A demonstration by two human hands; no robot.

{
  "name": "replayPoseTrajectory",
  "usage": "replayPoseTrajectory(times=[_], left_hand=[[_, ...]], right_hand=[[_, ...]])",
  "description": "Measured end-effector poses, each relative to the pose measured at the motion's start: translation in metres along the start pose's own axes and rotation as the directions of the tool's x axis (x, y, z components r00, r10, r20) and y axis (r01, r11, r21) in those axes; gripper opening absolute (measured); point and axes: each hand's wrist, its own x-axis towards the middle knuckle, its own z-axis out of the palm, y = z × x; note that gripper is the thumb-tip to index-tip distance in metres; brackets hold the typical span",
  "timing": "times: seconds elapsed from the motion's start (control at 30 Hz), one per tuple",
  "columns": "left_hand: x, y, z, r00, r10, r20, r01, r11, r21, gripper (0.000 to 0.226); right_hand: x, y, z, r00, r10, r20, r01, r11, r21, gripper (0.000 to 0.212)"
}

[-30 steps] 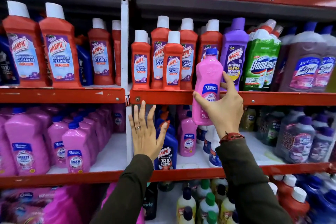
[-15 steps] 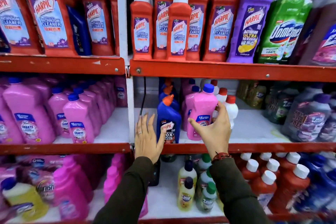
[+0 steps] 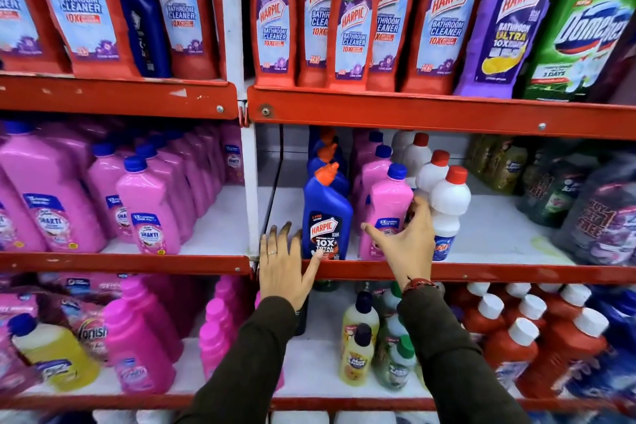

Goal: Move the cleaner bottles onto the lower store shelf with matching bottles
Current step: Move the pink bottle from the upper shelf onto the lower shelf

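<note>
A pink cleaner bottle [image 3: 385, 206] with a blue cap stands on the middle shelf [image 3: 481, 271], at the front of a short row of matching pink bottles [image 3: 373, 162]. My right hand [image 3: 407, 241] wraps its lower part, thumb across the label and fingers round its right side, next to a white bottle [image 3: 449, 203]. My left hand [image 3: 284, 268] rests flat on the shelf's red front edge with fingers spread. Its thumb touches the base of a blue Harpic bottle [image 3: 327, 213].
Red Harpic bottles [image 3: 351, 27], a purple one [image 3: 509, 17] and a green one [image 3: 581, 21] fill the shelf above. Many pink bottles [image 3: 148, 206] stand in the left bay. Dark bottles [image 3: 599, 206] sit at the far right, and small bottles [image 3: 358, 348] stand below.
My right hand brought the pink bottle down from the upper shelf level and set it at the front of the pink row. The view tilted down and drew closer.
</note>
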Motion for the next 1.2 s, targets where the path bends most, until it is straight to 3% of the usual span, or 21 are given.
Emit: replayPoseTrajectory(times=[0.33, 0.53, 0.63, 0.77, 0.87, 1.0, 1.2], left_hand=[[-0.001, -0.001, 0.001, 0.999, 0.002, -0.036, -0.003, 1.000, -0.014, 0.070], [0.004, 0.008, -0.009, 0.996, -0.085, -0.036, 0.071, 0.958, -0.278, 0.061], [0.006, 0.017, -0.015, 0.987, -0.161, -0.010, 0.131, 0.833, -0.537, 0.055], [0.004, 0.032, -0.022, 0.972, -0.186, 0.140, 0.220, 0.537, -0.815, 0.066], [0.003, 0.041, -0.025, 0.965, -0.195, 0.175, 0.239, 0.381, -0.893, 0.067], [0.004, 0.042, -0.025, 0.968, -0.181, 0.173, 0.230, 0.360, -0.904, 0.063], [0.001, 0.036, -0.028, 0.983, -0.116, 0.144, 0.179, 0.393, -0.902, 0.062]], right_hand=[[-0.009, 0.000, 0.003, 1.000, -0.012, 0.025, 0.014, 0.998, -0.065, 0.091], [-0.012, 0.003, 0.002, 0.998, 0.000, 0.064, 0.003, 0.999, -0.041, 0.093], [-0.018, 0.002, 0.000, 0.999, -0.008, 0.033, 0.009, 1.000, -0.027, 0.087], [-0.038, -0.006, 0.002, 0.994, -0.078, -0.078, 0.089, 0.984, 0.151, 0.046], [-0.058, -0.017, 0.014, 0.992, -0.005, 0.127, -0.038, 0.941, 0.335, 0.043], [-0.071, -0.026, 0.031, 0.876, 0.175, 0.450, -0.387, 0.811, 0.439, 0.069], [-0.067, -0.018, 0.034, 0.834, 0.184, 0.521, -0.441, 0.789, 0.428, 0.067]])
